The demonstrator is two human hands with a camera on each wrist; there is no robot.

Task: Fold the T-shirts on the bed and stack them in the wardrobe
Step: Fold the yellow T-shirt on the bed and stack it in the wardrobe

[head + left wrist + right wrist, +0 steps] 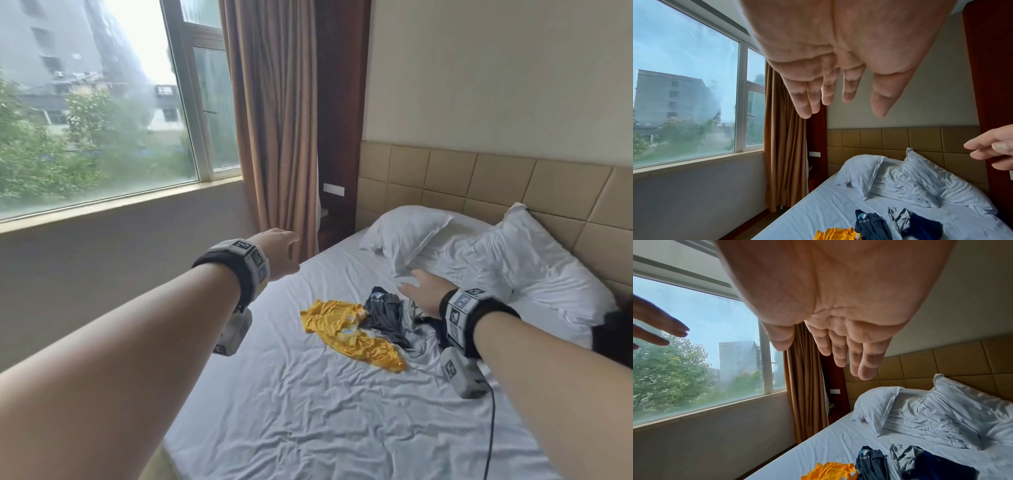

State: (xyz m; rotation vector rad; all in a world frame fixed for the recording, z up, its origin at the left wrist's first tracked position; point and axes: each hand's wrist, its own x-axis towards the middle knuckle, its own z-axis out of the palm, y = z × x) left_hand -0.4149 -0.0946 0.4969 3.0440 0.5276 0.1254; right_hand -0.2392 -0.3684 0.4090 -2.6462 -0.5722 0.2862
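Reaching out over the bed (pixel 308 404), both hands are empty with fingers spread: the left hand (pixel 279 255) hangs above the bed's left edge, the right hand (pixel 426 291) just over the far end of the shirts. The T-shirts lie crumpled mid-bed, none folded yet: a yellow shirt (pixel 349 334) nearest left, a grey shirt (pixel 385 313) touching it, and a navy shirt (pixel 925 227) at the right (partly hidden in the head view). They look light, limp and creased, so pinching each at the shoulders and shaking it flat seems the best hold.
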